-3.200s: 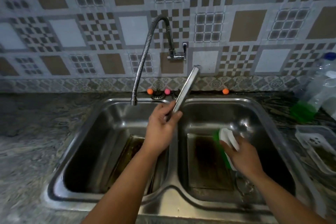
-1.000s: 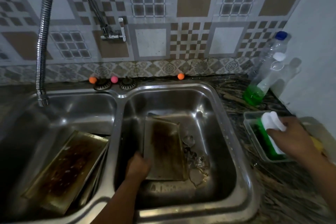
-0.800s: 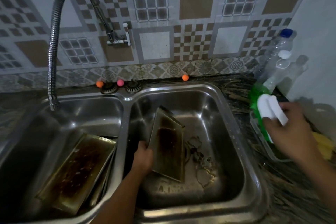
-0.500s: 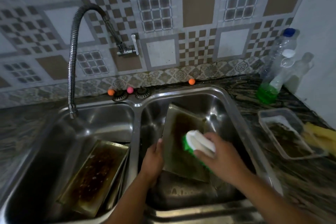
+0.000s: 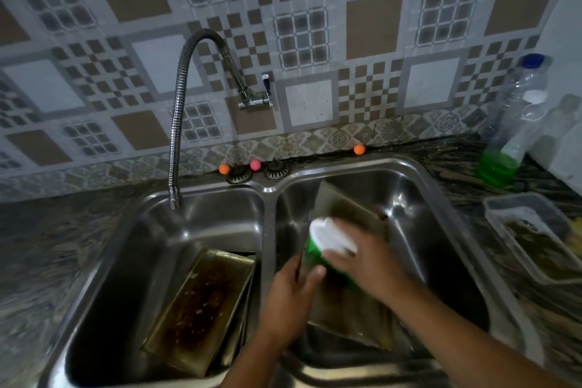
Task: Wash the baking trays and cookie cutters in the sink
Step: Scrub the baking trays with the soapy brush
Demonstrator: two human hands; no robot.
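I see a greasy baking tray (image 5: 349, 309) tilted on edge in the right basin of the double sink (image 5: 441, 198). My left hand (image 5: 288, 296) has its grip closed on the tray's left edge. My right hand (image 5: 368, 258) is wrapped around a white-handled green scrub brush (image 5: 327, 242) pressed against the tray face. More stained baking trays (image 5: 201, 309) lean stacked in the left basin under the flexible faucet (image 5: 176, 123). On the bench, a bottle of green liquid (image 5: 510, 135) stands behind a clear plastic container (image 5: 535, 233). I can read no labels.
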